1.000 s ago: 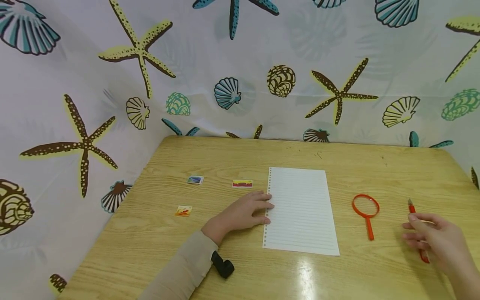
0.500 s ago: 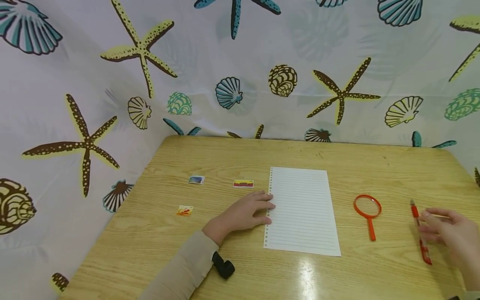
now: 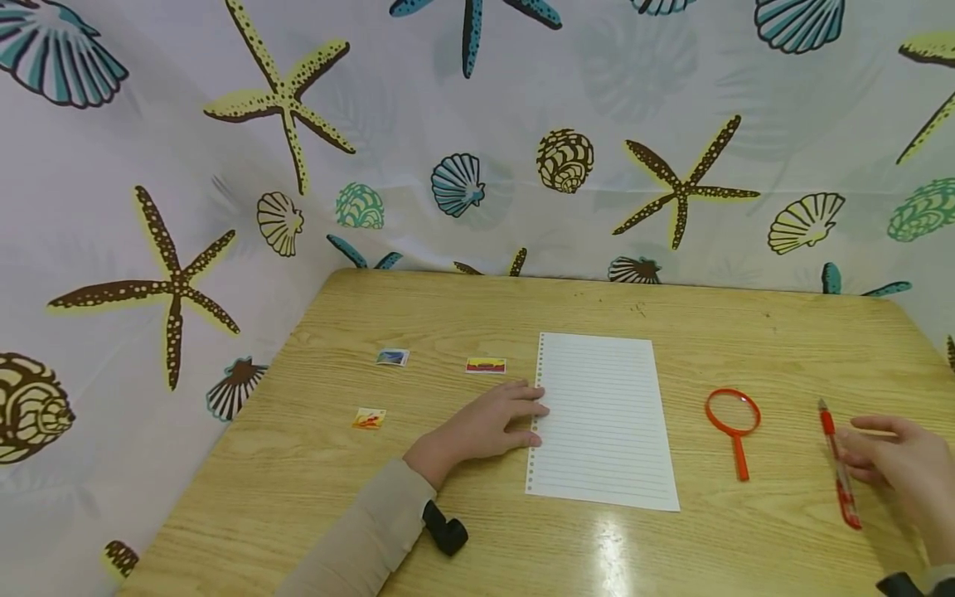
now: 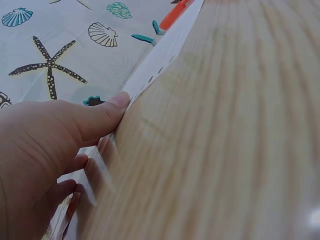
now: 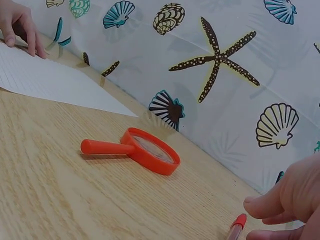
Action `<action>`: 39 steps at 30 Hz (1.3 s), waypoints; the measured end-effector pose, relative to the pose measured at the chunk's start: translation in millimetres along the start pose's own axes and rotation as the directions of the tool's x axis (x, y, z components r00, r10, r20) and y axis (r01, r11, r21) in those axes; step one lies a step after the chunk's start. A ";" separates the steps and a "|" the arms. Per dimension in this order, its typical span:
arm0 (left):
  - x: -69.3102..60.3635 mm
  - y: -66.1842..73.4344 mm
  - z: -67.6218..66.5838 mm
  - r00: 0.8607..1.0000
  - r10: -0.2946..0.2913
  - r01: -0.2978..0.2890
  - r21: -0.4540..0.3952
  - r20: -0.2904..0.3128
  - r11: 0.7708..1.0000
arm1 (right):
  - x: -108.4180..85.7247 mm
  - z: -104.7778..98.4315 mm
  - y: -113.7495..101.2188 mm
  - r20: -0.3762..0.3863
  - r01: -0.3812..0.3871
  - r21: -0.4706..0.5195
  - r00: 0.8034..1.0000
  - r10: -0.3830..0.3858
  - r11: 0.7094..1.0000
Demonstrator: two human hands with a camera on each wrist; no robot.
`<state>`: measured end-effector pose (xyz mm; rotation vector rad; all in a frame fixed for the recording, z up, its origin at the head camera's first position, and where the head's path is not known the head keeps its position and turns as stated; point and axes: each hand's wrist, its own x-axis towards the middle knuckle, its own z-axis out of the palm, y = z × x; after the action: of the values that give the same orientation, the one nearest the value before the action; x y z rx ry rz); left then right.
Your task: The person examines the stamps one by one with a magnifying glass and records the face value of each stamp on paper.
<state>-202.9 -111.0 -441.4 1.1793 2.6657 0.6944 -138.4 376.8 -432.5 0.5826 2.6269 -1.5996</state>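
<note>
My left hand (image 3: 485, 423) lies flat on the left edge of a lined white sheet (image 3: 604, 423), fingertips on its punched holes. In the left wrist view the thumb of that hand (image 4: 55, 135) touches the sheet's edge (image 4: 160, 60). At the far right my right hand (image 3: 899, 464), fingers loosely bent, is just right of a red pen (image 3: 837, 468) lying on the table, tip away from me. The right wrist view has that hand (image 5: 285, 200) beside the pen's red end (image 5: 240, 221), with nothing visibly gripped; whether a fingertip touches the pen I cannot tell.
A red magnifying glass (image 3: 739, 456) lies between sheet and pen. Left of the sheet are three small picture cards: a red and yellow one (image 3: 486, 366), a blue one (image 3: 392, 357) and an orange one (image 3: 369, 419). A shell-patterned cloth (image 3: 515, 224) hangs behind the table (image 3: 298, 497).
My right hand has shifted right, off the pen, uncovering its middle; the pen stays on the table. The left hand has not moved on the sheet. The head view has turned slightly left.
</note>
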 end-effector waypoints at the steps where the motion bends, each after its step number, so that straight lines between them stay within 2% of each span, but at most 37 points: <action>1: -0.2 -0.1 0.0 1.000 -0.001 0.001 0.000 -0.001 1.000 | 1.1 0.2 -0.2 -0.005 -0.014 -0.022 1.000 0.014 1.000; 6: -0.8 -1.5 1.0 1.000 -0.006 0.006 0.014 -0.003 1.000 | 7.9 2.4 -1.7 -0.011 -0.070 -0.111 0.998 0.069 0.991; 9: -0.6 -3.0 2.5 1.000 -0.008 0.008 0.027 0.000 1.000 | 11.5 2.7 -2.0 0.023 -0.071 -0.158 0.997 0.076 0.985; 15: -0.2 -4.1 4.9 1.000 -0.006 0.006 0.024 0.005 1.000 | 16.9 2.0 -2.1 0.121 -0.040 -0.268 0.990 0.075 0.963; 22: 1.6 -4.8 7.0 1.000 0.003 -0.003 0.023 0.010 1.000 | 19.6 1.6 -1.0 0.154 0.024 -0.342 0.988 0.031 0.939; 28: 1.9 -6.1 6.8 1.000 -0.003 0.003 0.026 0.006 1.000 | 19.6 0.7 -3.0 0.171 0.027 -0.276 0.985 0.022 0.961; 33: 0.6 -5.6 5.6 1.000 -0.009 0.009 0.018 0.008 1.000 | 15.3 -1.7 -4.0 0.168 -0.003 -0.198 0.985 0.037 0.980; 39: -0.4 -5.4 4.1 1.000 -0.003 0.003 0.024 0.006 1.000 | 13.3 1.4 -3.6 0.145 -0.011 -0.044 0.989 0.017 0.999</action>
<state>-205.0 -112.9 -447.5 1.1808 2.6779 0.6592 -152.1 378.2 -432.8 0.4624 2.5389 -1.5148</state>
